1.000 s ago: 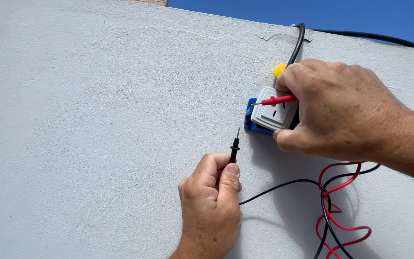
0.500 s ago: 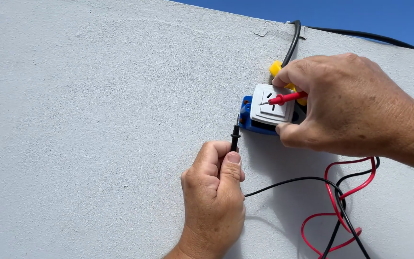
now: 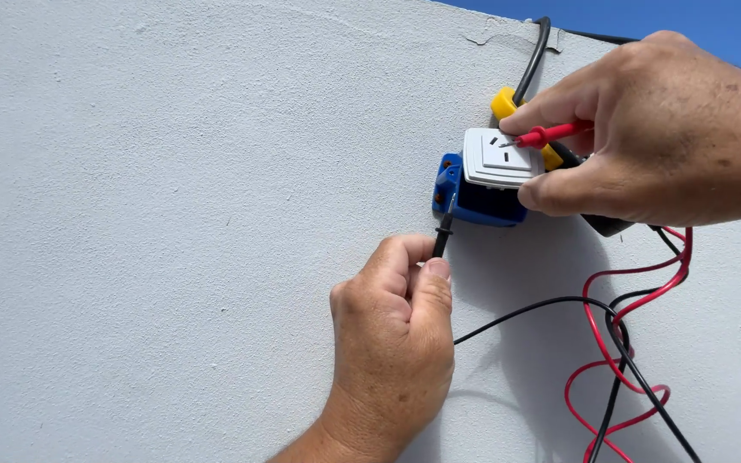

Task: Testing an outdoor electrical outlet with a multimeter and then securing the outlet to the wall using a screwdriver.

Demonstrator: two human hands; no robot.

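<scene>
Now left hand pinches black probe | right hand pinches red probe | socket between, cables dangling.

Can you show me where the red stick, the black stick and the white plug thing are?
red probe (image 3: 549, 134): head view, on its red shaft.
black probe (image 3: 443, 233): head view, on its black shaft above the thumb.
white socket (image 3: 499, 159): head view, on its white front face.

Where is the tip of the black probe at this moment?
In the head view, the black probe, pinched in the left hand, touches the left end of the blue box, below the white socket face.
</scene>
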